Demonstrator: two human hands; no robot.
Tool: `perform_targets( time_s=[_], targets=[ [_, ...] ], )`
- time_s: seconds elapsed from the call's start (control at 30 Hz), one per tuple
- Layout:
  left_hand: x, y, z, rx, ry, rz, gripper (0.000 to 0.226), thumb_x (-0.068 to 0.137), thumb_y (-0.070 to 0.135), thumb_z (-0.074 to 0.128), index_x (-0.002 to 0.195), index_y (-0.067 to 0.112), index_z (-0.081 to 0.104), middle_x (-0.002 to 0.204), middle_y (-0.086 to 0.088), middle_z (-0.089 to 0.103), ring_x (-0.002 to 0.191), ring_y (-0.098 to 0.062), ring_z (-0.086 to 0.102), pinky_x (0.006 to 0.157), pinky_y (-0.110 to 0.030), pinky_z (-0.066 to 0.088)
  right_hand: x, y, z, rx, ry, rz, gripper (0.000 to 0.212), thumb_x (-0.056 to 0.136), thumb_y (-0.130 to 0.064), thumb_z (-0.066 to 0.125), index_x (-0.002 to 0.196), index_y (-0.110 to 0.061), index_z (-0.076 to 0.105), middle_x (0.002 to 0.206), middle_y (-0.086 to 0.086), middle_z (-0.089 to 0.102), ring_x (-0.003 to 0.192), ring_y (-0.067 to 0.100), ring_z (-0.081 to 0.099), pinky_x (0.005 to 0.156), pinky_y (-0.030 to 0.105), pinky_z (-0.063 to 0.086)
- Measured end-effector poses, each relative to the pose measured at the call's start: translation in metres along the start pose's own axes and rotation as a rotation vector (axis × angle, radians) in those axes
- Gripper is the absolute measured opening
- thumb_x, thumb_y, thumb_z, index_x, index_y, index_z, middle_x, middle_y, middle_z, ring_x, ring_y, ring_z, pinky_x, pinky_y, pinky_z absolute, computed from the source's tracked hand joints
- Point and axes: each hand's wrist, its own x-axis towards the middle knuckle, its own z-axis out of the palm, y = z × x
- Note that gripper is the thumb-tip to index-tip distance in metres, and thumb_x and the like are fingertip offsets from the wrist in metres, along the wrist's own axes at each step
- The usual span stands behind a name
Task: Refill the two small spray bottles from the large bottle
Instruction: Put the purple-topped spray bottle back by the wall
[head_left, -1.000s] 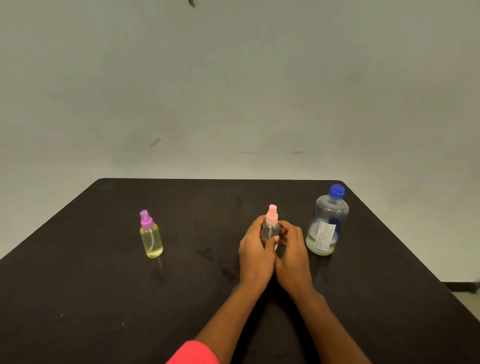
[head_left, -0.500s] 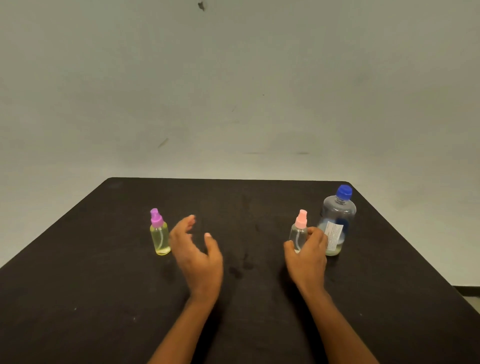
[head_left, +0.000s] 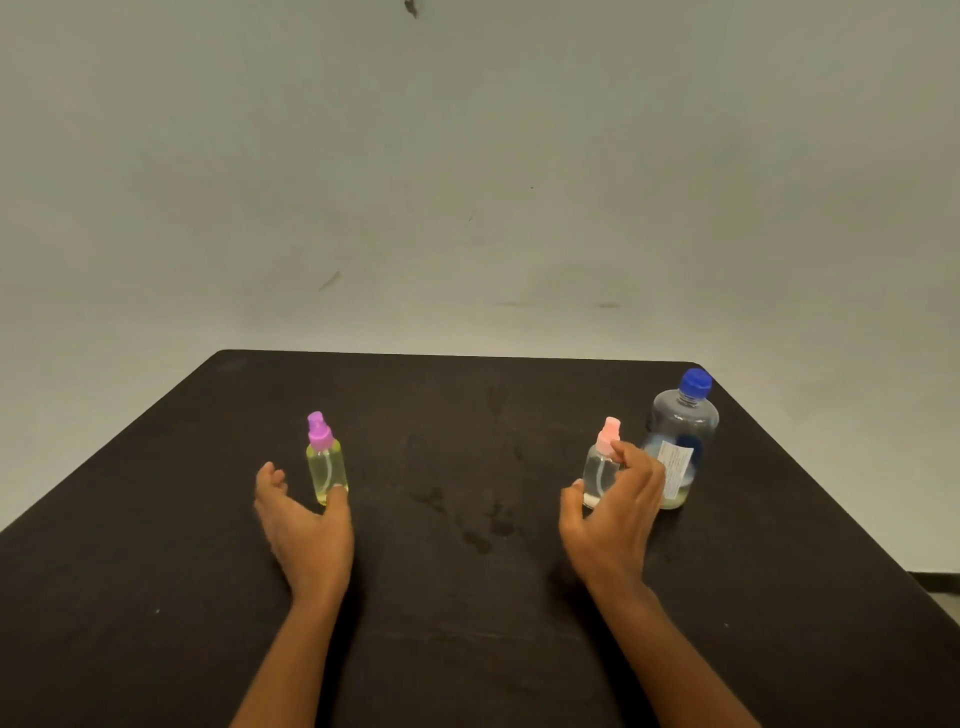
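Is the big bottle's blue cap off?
No, the blue cap sits on the large bottle, which stands upright.

Both forearms enter from the bottom edge, bare, angled up toward mid-frame. Left hand (head_left: 306, 525), lower left of centre: edge-on, palm turned inward, fingers (head_left: 270, 480) loosely spread, thumb up, holding nothing. Right hand (head_left: 613, 514), lower right of centre: thumb and fingers curl round the pink-capped spray bottle (head_left: 600, 473).
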Motion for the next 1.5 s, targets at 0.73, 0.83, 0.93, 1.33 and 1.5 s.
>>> perform_targets(
  time_s=[0.73, 0.83, 0.93, 1.33, 1.5],
  targets=[
    [-0.019, 0.001, 0.005, -0.073, -0.683, 0.243, 0.045, 0.088, -0.003, 0.059, 0.121, 0.026, 0.053, 0.111, 0.009, 0.065, 0.101, 0.003, 0.061, 0.083, -0.01, 0.046, -0.042, -0.071, 0.056, 0.456, -0.791, 0.251, 0.057, 0.093, -0.007, 0.055, 0.145, -0.02, 0.035, 0.136, -0.007, 0.048, 0.121, 0.003, 0.05, 0.102, 0.02, 0.043],
    [-0.025, 0.003, 0.009, -0.095, -0.728, 0.264, 0.049, 0.087, -0.003, 0.058, 0.119, 0.033, 0.054, 0.11, 0.008, 0.067, 0.103, -0.001, 0.063, 0.085, -0.013, 0.048, -0.042, -0.072, 0.055, 0.51, -0.826, 0.198, 0.053, 0.094, -0.004, 0.051, 0.141, -0.026, 0.04, 0.127, -0.01, 0.058, 0.116, 0.0, 0.055, 0.099, 0.022, 0.046],
    [-0.024, 0.004, 0.013, -0.115, -0.729, 0.262, 0.05, 0.088, -0.004, 0.056, 0.118, 0.036, 0.053, 0.109, 0.01, 0.067, 0.102, 0.0, 0.063, 0.083, -0.011, 0.047, -0.039, -0.071, 0.058, 0.509, -0.832, 0.187, 0.052, 0.094, -0.004, 0.052, 0.135, -0.034, 0.041, 0.123, -0.011, 0.059, 0.115, 0.001, 0.057, 0.099, 0.025, 0.048],
    [0.007, 0.014, 0.079, -0.222, -0.695, 0.18, 0.05, 0.094, -0.002, 0.048, 0.128, 0.033, 0.051, 0.115, 0.019, 0.063, 0.107, 0.004, 0.059, 0.086, -0.012, 0.046, -0.006, -0.056, 0.115, 0.47, -0.669, 0.282, 0.052, 0.097, -0.008, 0.045, 0.144, -0.027, 0.037, 0.135, -0.008, 0.051, 0.123, 0.004, 0.051, 0.105, 0.035, 0.044],
    [0.036, 0.01, 0.112, -0.207, -0.697, 0.158, 0.049, 0.095, -0.001, 0.047, 0.129, 0.034, 0.05, 0.112, 0.02, 0.062, 0.104, 0.006, 0.059, 0.083, -0.01, 0.046, 0.021, -0.045, 0.143, 0.497, -0.691, 0.335, 0.051, 0.097, -0.004, 0.045, 0.14, -0.032, 0.041, 0.13, -0.009, 0.055, 0.114, -0.003, 0.054, 0.1, 0.022, 0.046]
  ],
)
